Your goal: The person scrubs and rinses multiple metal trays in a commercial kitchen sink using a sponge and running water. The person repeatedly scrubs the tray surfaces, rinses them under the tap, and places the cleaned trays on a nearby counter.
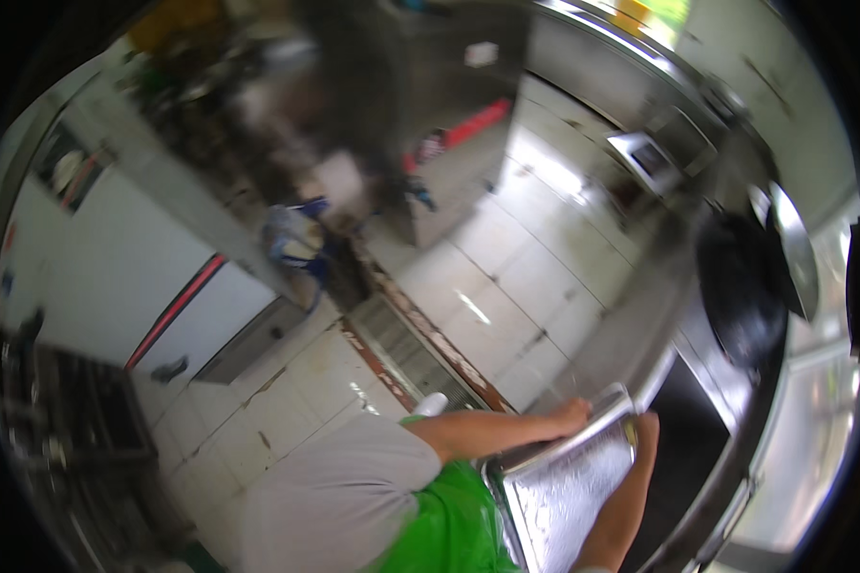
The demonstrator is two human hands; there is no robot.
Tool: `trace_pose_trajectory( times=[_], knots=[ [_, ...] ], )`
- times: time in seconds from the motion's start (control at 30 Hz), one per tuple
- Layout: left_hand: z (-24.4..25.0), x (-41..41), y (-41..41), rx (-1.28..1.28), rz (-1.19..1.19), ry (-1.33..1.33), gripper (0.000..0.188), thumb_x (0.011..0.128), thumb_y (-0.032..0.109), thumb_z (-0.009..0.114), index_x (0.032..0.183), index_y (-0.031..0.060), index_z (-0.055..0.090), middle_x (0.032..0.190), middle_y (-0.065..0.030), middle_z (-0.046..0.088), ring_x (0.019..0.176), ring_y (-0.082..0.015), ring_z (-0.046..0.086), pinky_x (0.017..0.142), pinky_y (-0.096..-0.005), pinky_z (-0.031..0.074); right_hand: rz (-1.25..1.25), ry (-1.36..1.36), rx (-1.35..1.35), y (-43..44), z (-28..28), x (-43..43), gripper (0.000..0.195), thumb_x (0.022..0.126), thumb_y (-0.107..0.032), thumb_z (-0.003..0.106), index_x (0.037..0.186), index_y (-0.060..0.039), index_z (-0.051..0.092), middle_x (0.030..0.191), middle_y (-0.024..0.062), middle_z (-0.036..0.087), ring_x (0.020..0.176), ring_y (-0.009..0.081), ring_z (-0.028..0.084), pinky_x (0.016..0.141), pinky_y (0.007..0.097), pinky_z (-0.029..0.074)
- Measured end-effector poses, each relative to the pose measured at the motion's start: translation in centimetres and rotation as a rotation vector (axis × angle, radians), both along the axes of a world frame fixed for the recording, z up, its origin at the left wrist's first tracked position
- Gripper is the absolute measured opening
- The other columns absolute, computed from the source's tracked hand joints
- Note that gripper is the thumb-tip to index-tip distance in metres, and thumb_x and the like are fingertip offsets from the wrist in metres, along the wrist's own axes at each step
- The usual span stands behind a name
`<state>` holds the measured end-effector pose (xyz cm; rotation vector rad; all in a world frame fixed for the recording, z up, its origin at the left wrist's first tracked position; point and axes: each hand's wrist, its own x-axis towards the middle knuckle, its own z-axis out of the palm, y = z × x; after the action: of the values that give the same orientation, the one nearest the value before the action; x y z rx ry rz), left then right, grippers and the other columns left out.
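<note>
My left hand (572,418) grips the near-left rim of a shiny metal tray or basin (570,494), whose inner surface looks wet. At the far corner, my right hand (646,430) is against the same rim. A small yellowish thing (630,434) shows beside the right fingers; blur hides what it is and whether they hold it. The metal piece lies at the front of a stainless steel counter (634,315), close against my green apron (459,526). Right of my right hand is a dark recess (688,430) in the counter.
A black wok (742,286) leans on the counter's far side, with a metal round pan or lid (792,243) behind it. A metal box (645,161) sits farther along. Behind me are a floor drain grate (416,358), a white red-striped cabinet (179,301) and a steel cabinet (466,122).
</note>
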<state>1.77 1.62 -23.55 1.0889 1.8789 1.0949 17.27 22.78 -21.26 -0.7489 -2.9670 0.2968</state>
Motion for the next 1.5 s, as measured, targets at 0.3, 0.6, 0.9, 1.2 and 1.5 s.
trace_pose_trajectory(
  times=[0.3, 0.6, 0.9, 1.2, 1.5],
  knots=[
    [-3.9, -4.5, -2.3, 0.002, -0.04, -0.124, 0.036, 0.101, 0.031, 0.049, 0.098, -0.0013, 0.065, 0.094, -0.0238, 0.068, 0.09, -0.0417, 0.066, 0.08, -0.0493, 0.049, -0.227, -0.076, 0.41, -1.8, -11.1, 34.8, 0.032, 0.097, -0.035, 0.055, 0.086, -0.0106, 0.072, 0.08, 0.0167, 0.071, 0.071, 0.037, 0.068, 0.06, 0.0499, 0.053],
    [0.3, -3.9, -8.7, -0.115, -0.189, -0.169, 0.046, 0.107, 0.036, 0.038, 0.101, -0.0027, 0.063, 0.098, -0.0269, 0.066, 0.093, -0.0429, 0.064, 0.081, -0.0489, 0.05, -0.631, 0.296, -0.356, -0.9, -4.8, 14.4, 0.034, 0.096, -0.026, 0.046, 0.092, 0.0054, 0.058, 0.085, 0.0261, 0.059, 0.078, 0.0481, 0.056, 0.071, 0.0524, 0.043],
    [1.4, -3.8, -2.9, -0.153, -0.261, -0.244, 0.056, 0.107, 0.04, 0.035, 0.096, -0.006, 0.065, 0.094, -0.0302, 0.066, 0.09, -0.045, 0.065, 0.082, -0.0502, 0.049, -0.336, 0.418, -0.162, 3.3, -0.5, -3.8, 0.023, 0.089, -0.018, 0.058, 0.08, 0.0036, 0.057, 0.079, 0.0207, 0.057, 0.073, 0.0426, 0.057, 0.066, 0.0511, 0.043],
    [-4.6, -6.9, 7.3, -0.392, -0.147, -0.965, 0.108, 0.084, 0.089, 0.016, 0.104, -0.0025, 0.07, 0.098, -0.0192, 0.07, 0.094, -0.0329, 0.065, 0.085, -0.0479, 0.047, -0.209, -0.006, 0.147, 0.8, 2.7, -7.5, 0.017, 0.081, -0.012, 0.058, 0.077, 0.0034, 0.063, 0.092, 0.0204, 0.06, 0.088, 0.0402, 0.055, 0.079, 0.0527, 0.044],
    [-3.6, -9.9, 9.1, -0.352, -0.26, -1.191, 0.104, 0.083, 0.089, 0.023, 0.108, 0.0008, 0.072, 0.1, -0.0178, 0.07, 0.092, -0.03, 0.064, 0.08, -0.0463, 0.048, -0.062, -0.03, -0.149, -11.3, 6.6, -14.3, 0.017, 0.074, -0.017, 0.062, 0.08, -0.0011, 0.062, 0.107, 0.0201, 0.059, 0.102, 0.0401, 0.053, 0.093, 0.0539, 0.04]
  ],
)
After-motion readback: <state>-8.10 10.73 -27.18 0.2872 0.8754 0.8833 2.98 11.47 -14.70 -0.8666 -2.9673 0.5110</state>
